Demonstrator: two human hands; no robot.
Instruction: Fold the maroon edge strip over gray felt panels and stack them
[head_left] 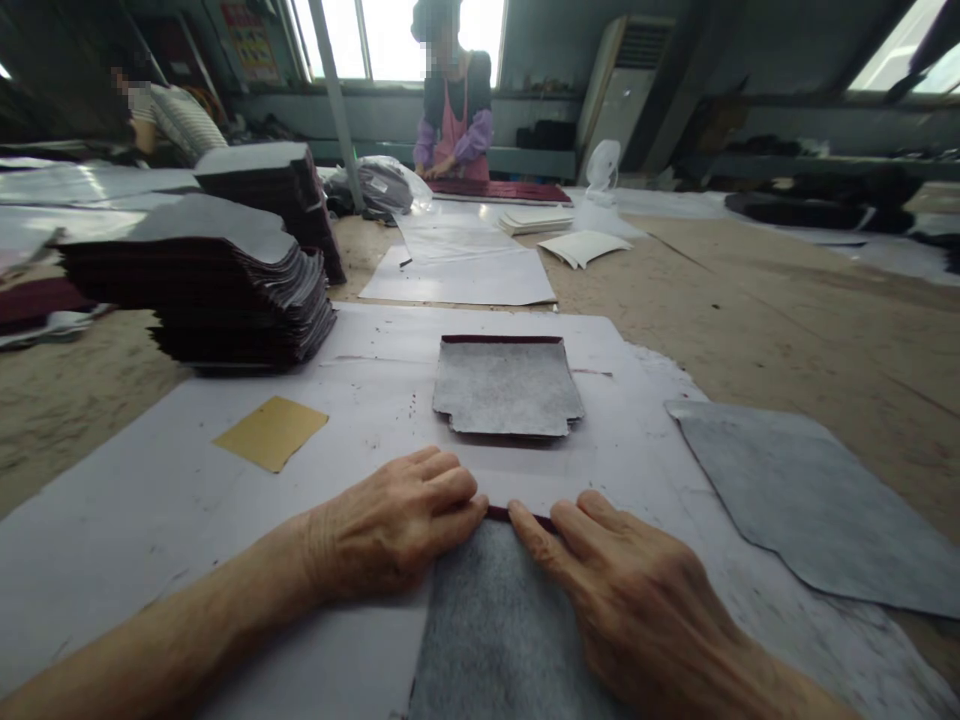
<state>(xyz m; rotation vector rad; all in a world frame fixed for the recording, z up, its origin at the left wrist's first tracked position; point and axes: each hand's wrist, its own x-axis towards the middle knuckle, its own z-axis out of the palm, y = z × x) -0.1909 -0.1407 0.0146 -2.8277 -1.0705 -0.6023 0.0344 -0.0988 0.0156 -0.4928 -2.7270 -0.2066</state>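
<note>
A grey felt-backed piece [495,630] with a dark red edge lies right in front of me on white paper [360,400]. My left hand [397,525] rests on its far left corner with fingers curled and pressed down. My right hand [622,590] presses the far edge from the right, its fingertips meeting those of the left at the dark red edge. Beyond them lies a second grey piece [506,387] with a dark red far edge, flat on the paper.
A tall stack of grey-and-maroon pieces [225,290] stands at the left, another stack [277,185] behind it. A yellow square [271,432] lies left of centre. A large grey sheet [810,500] lies at the right. A person in a pink apron [454,120] works at the far end.
</note>
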